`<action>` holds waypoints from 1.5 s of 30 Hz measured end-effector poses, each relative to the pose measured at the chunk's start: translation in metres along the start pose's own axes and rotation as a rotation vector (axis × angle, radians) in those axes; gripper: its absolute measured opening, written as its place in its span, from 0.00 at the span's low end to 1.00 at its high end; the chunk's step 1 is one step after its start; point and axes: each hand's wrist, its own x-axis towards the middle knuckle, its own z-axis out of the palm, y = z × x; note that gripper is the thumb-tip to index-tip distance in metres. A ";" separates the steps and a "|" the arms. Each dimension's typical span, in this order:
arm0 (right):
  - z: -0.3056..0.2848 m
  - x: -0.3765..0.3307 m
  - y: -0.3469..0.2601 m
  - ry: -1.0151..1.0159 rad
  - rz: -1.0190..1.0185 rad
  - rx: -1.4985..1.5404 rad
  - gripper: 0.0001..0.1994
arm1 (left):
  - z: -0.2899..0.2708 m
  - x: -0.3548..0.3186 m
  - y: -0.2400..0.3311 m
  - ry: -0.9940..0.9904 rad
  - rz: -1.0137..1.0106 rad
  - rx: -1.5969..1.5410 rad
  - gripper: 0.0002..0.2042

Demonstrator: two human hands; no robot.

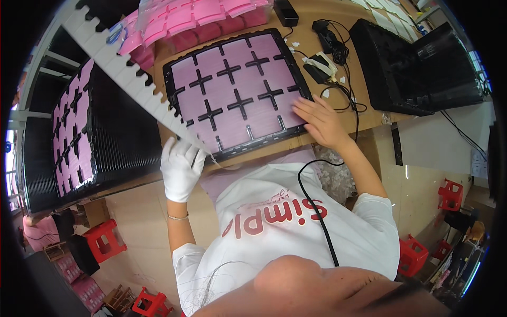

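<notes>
A black plastic tray lies before me, its cells filled with lilac-pink flat pieces and parted by black cross-shaped ribs. My left hand, in a white glove, is closed around the near end of a long grey-white strip at the tray's near left corner. Notches run along one edge of the strip, which slants up toward the upper left and covers part of the tray's left side. My bare right hand rests with fingers stretched out on the tray's right edge.
On the left rises a tall stack of black trays with pink pieces. Pink packs sit behind the tray. Rightward lie a black power adapter, cables, white scraps and another black tray stack. Red stools stand on the floor.
</notes>
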 end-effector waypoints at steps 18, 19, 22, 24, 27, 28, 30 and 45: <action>0.031 -0.009 0.006 0.310 0.389 0.272 0.27 | -0.062 0.050 0.050 0.312 -0.872 -0.896 0.28; 0.020 -0.003 0.001 0.385 0.349 0.329 0.27 | -0.079 0.054 0.049 0.392 -0.834 -0.826 0.27; -0.012 0.007 -0.012 0.500 0.291 0.372 0.31 | -0.156 0.060 0.027 0.548 -0.721 -0.504 0.24; -0.016 0.008 -0.020 0.490 0.308 0.409 0.30 | -0.212 0.044 -0.024 0.509 -0.463 0.188 0.27; -0.008 0.009 -0.021 0.430 0.338 0.418 0.27 | -0.296 0.013 -0.110 0.414 -0.301 0.810 0.33; -0.002 0.008 -0.021 0.412 0.346 0.433 0.26 | -0.319 -0.002 -0.166 0.452 -0.319 0.662 0.29; 0.007 0.009 -0.024 0.379 0.361 0.455 0.25 | -0.345 -0.031 -0.257 0.569 -0.459 0.213 0.21; 0.011 0.016 -0.039 0.334 0.370 0.463 0.22 | -0.289 -0.006 -0.234 0.439 -0.773 0.671 0.27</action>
